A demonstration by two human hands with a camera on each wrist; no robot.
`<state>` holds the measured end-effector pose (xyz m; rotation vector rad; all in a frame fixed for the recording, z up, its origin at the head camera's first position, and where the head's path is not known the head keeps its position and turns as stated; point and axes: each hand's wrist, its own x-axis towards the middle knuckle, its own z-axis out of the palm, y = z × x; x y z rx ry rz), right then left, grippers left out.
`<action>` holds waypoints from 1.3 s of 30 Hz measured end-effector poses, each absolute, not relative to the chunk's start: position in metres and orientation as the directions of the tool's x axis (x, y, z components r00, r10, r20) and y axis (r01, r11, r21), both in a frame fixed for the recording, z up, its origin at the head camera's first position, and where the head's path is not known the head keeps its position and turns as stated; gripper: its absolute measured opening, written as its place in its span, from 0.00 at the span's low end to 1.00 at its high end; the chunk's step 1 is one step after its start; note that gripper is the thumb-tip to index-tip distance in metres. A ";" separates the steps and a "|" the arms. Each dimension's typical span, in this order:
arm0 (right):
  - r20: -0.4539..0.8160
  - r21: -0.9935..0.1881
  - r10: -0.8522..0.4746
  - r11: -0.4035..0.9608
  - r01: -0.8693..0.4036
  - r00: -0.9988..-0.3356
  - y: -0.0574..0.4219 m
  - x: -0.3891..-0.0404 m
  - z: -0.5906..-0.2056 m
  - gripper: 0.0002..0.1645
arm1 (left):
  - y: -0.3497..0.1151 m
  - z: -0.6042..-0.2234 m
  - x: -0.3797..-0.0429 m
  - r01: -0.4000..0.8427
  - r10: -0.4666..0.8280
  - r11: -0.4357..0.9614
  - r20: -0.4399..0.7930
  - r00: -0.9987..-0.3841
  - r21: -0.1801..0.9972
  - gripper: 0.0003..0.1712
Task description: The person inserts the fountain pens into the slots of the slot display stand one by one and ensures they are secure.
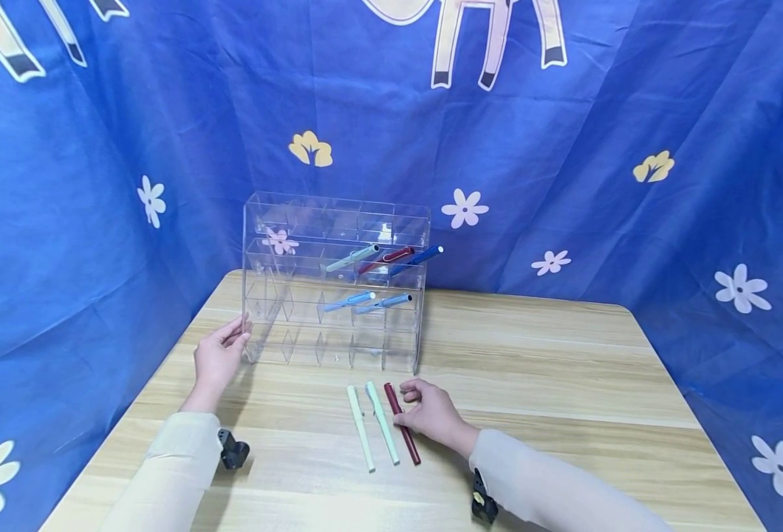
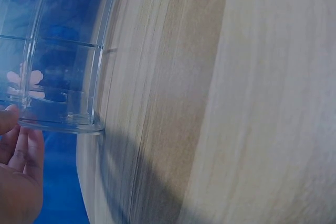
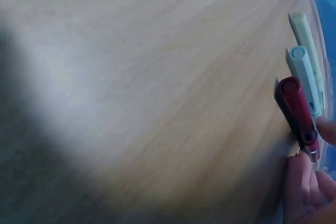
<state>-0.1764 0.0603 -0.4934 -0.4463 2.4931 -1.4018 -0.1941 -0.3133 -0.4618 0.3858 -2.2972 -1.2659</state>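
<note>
My left hand (image 1: 219,362) grips the left side edge of a clear acrylic pen rack (image 1: 268,310), thumb on one face and fingers behind it. Three capped pens lie side by side on the table in front of the rack. My right hand (image 1: 434,414) is at the rightmost, a dark red pen (image 1: 409,443), with thumb and fingertips on either side of it near its clip. In the right wrist view the dark red pen (image 3: 295,98) lies against the table. Beside it are a mint-green pen (image 1: 383,425) and a paler green pen (image 1: 361,431).
The rack's upper tier bears a light green pen (image 1: 351,258), another dark red pen (image 1: 386,260) and a dark blue pen (image 1: 416,260). Lower down lean two light blue pens, the left one (image 1: 349,301) beside the right one (image 1: 383,304). A blue patterned curtain (image 1: 531,162) surrounds the wooden table (image 1: 531,355).
</note>
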 end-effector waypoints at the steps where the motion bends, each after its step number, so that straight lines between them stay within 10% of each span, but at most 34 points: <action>1: -0.067 -0.851 -0.375 0.506 -0.143 -0.925 0.060 -0.176 -0.493 0.32 | -0.313 -0.462 -0.194 -0.009 -0.462 0.530 0.281 -0.841 0.848 0.21; 13: -0.080 -0.797 -0.396 0.577 -0.180 -0.915 0.054 -0.181 -0.488 0.18 | -0.313 -0.462 -0.195 -0.008 -0.464 0.531 0.283 -0.839 0.847 0.21; 27: -0.257 -0.948 -0.529 0.299 0.105 -0.809 0.076 -0.201 -0.486 0.25 | -0.314 -0.461 -0.193 -0.056 -0.475 0.536 0.247 -0.845 0.842 0.21; 39: -0.163 -0.970 -0.625 -0.039 0.240 -0.763 0.088 -0.205 -0.473 0.36 | -0.313 -0.461 -0.193 -0.057 -0.476 0.535 0.245 -0.845 0.843 0.21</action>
